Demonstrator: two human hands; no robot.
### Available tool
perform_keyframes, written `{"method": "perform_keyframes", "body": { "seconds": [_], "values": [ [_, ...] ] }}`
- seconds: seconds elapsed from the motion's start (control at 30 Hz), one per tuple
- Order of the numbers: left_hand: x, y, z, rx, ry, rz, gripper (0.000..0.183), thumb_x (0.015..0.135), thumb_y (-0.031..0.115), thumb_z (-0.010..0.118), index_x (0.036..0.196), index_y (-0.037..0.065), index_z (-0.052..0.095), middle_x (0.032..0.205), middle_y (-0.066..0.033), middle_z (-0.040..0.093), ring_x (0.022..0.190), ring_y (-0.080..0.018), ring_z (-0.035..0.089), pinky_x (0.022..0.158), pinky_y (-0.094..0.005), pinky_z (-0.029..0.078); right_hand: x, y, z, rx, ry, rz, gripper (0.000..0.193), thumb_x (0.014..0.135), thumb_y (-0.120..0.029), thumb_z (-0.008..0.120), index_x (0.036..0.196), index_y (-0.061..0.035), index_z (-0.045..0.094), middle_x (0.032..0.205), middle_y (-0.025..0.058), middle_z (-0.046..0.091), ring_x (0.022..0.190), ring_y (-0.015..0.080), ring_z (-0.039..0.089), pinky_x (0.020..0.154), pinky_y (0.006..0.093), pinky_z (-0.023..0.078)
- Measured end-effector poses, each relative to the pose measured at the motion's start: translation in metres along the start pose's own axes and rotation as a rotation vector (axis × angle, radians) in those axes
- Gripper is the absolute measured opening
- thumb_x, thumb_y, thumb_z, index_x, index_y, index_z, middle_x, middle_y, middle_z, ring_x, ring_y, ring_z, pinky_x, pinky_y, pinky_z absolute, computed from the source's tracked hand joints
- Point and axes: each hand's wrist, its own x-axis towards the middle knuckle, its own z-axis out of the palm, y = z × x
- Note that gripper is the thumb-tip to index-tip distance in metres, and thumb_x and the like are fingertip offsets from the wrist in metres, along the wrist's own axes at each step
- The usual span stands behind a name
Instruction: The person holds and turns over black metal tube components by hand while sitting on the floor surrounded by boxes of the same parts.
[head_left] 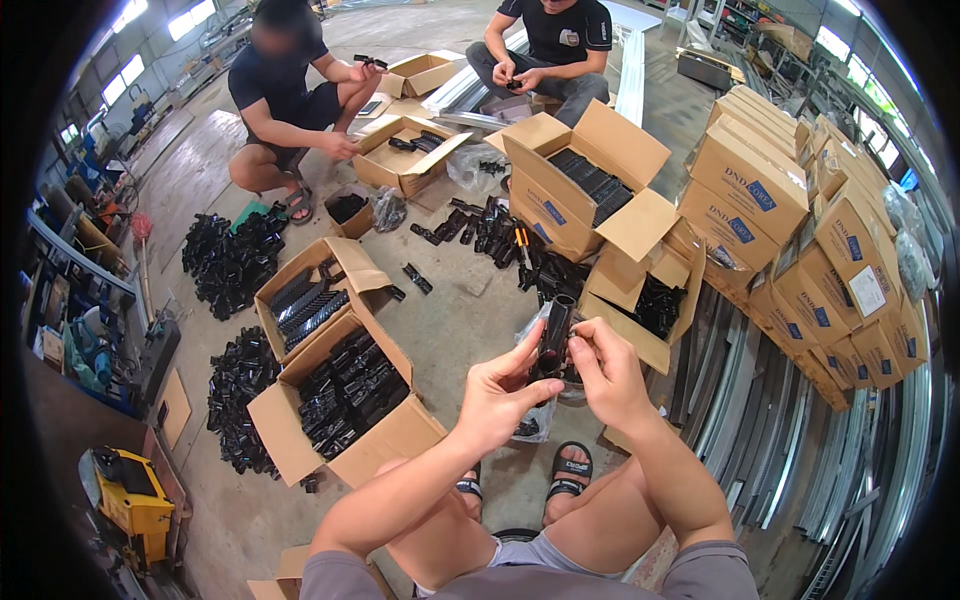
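Observation:
In front of my knees I hold up a black glossy part with a round hollow end (557, 325), tilted slightly. My left hand (505, 395) is closed around its lower body, thumb across the front. The fingers of my right hand (608, 372) pinch together at its right side; whether they grip the part itself or something small against it is hidden. Just beyond my hands is a loose pile of similar black parts (500, 232), with an orange-handled tool (522, 243) lying on it. A clear plastic bag (540, 425) is partly hidden below my hands.
Open cartons of black parts stand at left (385, 440) and right (555, 205). Black heaps (235, 262) lie farther left. Two people squat or sit ahead, each handling a black part. Stacked closed cartons (745, 180) and long metal profiles (790, 440) line the right.

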Motion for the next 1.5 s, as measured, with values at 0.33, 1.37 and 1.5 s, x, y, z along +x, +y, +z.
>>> {"method": "perform_keyframes", "body": {
  "seconds": [0.33,1.37,1.5],
  "values": [
    [0.001,0.0,0.0,0.011,0.006,-0.01,0.075,0.084,-0.013,0.069,0.15,0.011,0.042,0.123,-0.0094,0.066,0.105,-0.0091,0.06,0.091,-0.0265,0.051,0.004,-0.012,-0.006,-0.299,0.023,-0.169,0.011,0.094,-0.008,0.057,0.097,0.0025,0.059,0.086,0.0174,0.06,0.074,0.034,0.061,0.067,0.039,0.049],
    [0.0,-0.002,0.002,0.019,-0.029,0.006,0.077,0.083,-0.015,0.069,0.15,0.011,0.041,0.125,-0.0107,0.065,0.107,-0.0106,0.06,0.093,-0.0274,0.05,0.0,-0.006,-0.005,0.026,-0.06,0.072,0.03,0.102,-0.018,0.049,0.082,0.0022,0.056,0.068,0.0138,0.054,0.06,0.0272,0.052,0.058,0.0358,0.043],
    [0.0,-0.001,0.001,0.04,-0.032,-0.001,0.077,0.083,-0.016,0.068,0.15,0.011,0.041,0.127,-0.012,0.065,0.109,-0.0109,0.06,0.094,-0.0276,0.05,0.0,-0.003,-0.007,0.022,-0.069,0.064,0.03,0.103,-0.019,0.048,0.083,0.0025,0.056,0.07,0.0133,0.056,0.061,0.0248,0.054,0.059,0.0354,0.043]
  ]
}}
